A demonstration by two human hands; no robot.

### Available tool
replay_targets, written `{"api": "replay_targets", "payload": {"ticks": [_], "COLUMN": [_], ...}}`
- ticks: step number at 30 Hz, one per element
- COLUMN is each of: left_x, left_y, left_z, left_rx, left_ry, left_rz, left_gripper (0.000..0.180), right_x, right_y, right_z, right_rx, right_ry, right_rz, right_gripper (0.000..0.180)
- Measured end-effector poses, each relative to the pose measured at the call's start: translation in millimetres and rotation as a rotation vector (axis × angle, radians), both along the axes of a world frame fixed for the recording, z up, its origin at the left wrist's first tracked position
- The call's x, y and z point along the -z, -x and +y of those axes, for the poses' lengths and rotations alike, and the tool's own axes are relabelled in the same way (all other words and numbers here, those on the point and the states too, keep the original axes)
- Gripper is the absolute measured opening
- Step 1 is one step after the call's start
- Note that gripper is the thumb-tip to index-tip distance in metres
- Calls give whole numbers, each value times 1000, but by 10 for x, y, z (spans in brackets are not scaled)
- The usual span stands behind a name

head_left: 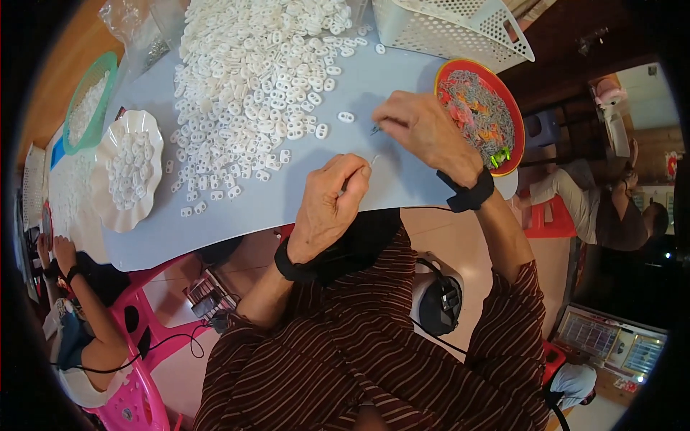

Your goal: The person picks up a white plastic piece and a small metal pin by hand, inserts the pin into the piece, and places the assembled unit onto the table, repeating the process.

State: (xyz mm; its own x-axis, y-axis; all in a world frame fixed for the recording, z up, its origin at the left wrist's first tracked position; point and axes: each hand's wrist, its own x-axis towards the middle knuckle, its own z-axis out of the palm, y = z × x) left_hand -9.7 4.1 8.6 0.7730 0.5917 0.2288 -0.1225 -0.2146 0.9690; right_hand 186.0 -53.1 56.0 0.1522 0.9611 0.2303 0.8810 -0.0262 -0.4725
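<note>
My left hand (327,205) is closed near the table's front edge, thumb against the curled fingers. At its fingertips shows a thin pale piece (374,159), too small to name. My right hand (425,131) is bent over the table to the right and farther back, its fingers pinched together. Small dark thin bits (375,130) show just under those fingertips; whether they are held I cannot tell. Between the hands and the big pile lies a loose white oval piece with two holes (346,117). A red round tray (515,118) of small grey metal-looking parts stands beside my right wrist.
A large heap of white two-holed pieces (251,79) covers the table's middle. A scalloped white dish (102,194) and a green basket (108,72) of white pieces stand left. A white perforated basket (445,32) is at the back. Other people sit left and right.
</note>
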Motion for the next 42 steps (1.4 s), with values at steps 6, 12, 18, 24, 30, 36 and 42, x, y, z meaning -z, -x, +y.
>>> {"api": "replay_targets", "payload": {"ticks": [6,12,18,24,30,36,42], "left_x": [-3,-18,48,65,43,13,35], "left_y": [-6,40,-15,-2,4,52,35], "left_z": [-13,7,70,38,51,-35,-114], "left_rx": [15,30,-181,-304,-331,-286,-183], "left_ry": [-16,66,317,292,173,161,-178], "left_rz": [33,27,-240,-218,-224,-157,-221], "left_gripper": [9,11,23,21,18,11,11], "right_x": [128,14,-33,15,-43,-14,-32], "right_y": [-58,-34,308,591,842,748,703], "right_z": [-138,-197,-245,-308,-259,-220,-190], "right_rx": [7,26,-72,-91,-50,-33,1], "right_ry": [-48,-79,5,111,195,177,182], "right_rz": [-31,44,166,122,-89,-161,-240], "right_gripper": [8,10,11,18,5,10,16]}}
